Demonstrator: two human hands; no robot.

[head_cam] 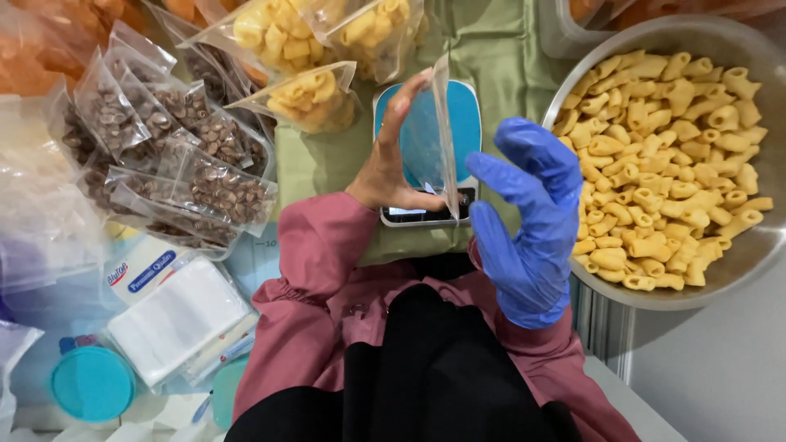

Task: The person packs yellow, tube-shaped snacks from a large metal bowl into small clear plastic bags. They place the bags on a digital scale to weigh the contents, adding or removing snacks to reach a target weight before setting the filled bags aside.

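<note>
Clear bag: a small empty clear plastic bag (438, 139) stands upright on edge at the centre of the view, directly above the scale.
Left hand: the bare left hand (389, 164), in a pink sleeve, pinches the bag's left side, thumb at the lower edge and fingers along the top.
Right hand: the right hand (528, 217), in a blue glove, is spread wide just to the bag's 3 o'clock, its fingertips at the bag's edge; whether they touch it cannot be told.
Scale: a small kitchen scale (426, 155) with a teal platform lies under the bag on a green cloth (499, 49).
Bowl: at 3 o'clock, a large metal bowl (737, 262) holds many yellow tube-shaped snacks (663, 155).
Filled bags: at 12 o'clock lie sealed bags of the yellow snacks (311, 98); at 9 o'clock, sealed bags of brown pieces (188, 155).
Worktop corner: at 7 o'clock sit a white packet stack (176, 315) and a round teal lid (92, 383).
</note>
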